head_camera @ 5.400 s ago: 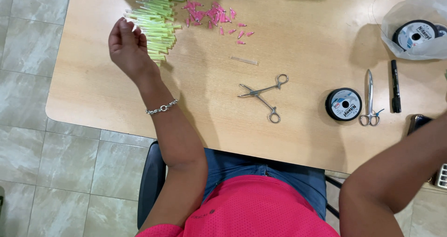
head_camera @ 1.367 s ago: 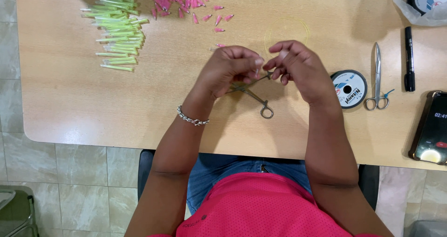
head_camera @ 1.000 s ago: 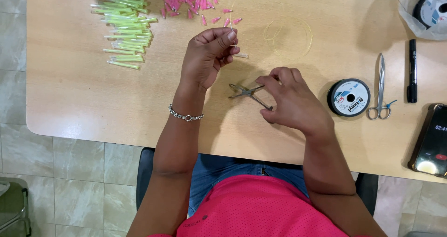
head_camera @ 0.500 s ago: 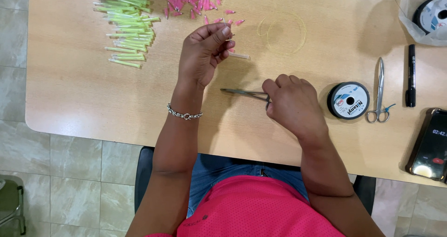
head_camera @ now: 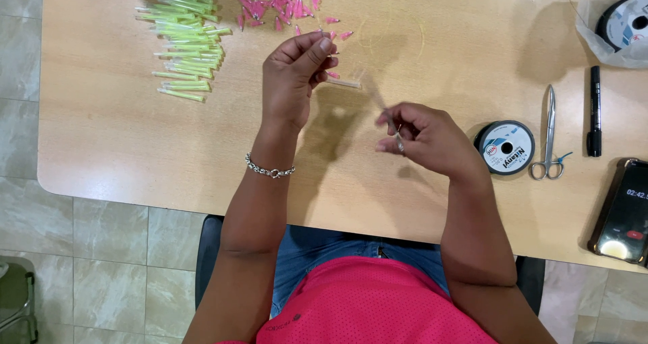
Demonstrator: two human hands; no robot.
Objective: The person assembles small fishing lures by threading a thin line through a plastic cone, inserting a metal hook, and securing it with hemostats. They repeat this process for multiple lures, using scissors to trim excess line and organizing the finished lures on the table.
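Surface: pale wooden surface [head_camera: 121, 148] with a rounded corner; it carries everything below.
Phone: one dark phone with a lit screen [head_camera: 624, 212] at the right edge, well apart from both hands.
Bag: one clear plastic bag [head_camera: 594, 27] at the top right with a line spool [head_camera: 624, 23] inside; the second black-and-white spool of fishing line [head_camera: 505, 147] lies just beside the right wrist. Two spools in all.
Green pile: loose heap of thin yellow-green plastic tubes [head_camera: 185, 43], top left; too many and too overlapped to count. Judged very light, smooth and apt to roll.
Pink scatter: small pink pointed plastic pieces [head_camera: 277, 0] along the top edge; too many to count. Judged tiny and best pinched at the wide end.
Marker: one black marker pen [head_camera: 594, 111], beside the scissors.
Scissors: one pair of slim steel scissors [head_camera: 548, 138], lying untouched.
Left hand: left hand [head_camera: 293, 81] raised over the surface, fingertips pinched together on something small and pinkish; what exactly I cannot tell.
Right hand: right hand [head_camera: 422, 138] closed on a slim metal forceps tool [head_camera: 398, 141], mostly hidden and blurred. Judged stiff, slick steel, best held at the finger loops.
Clear tube: one short clear plastic tube [head_camera: 344, 83] lying just below the left fingertips. Judged featherlight and easily flicked away.
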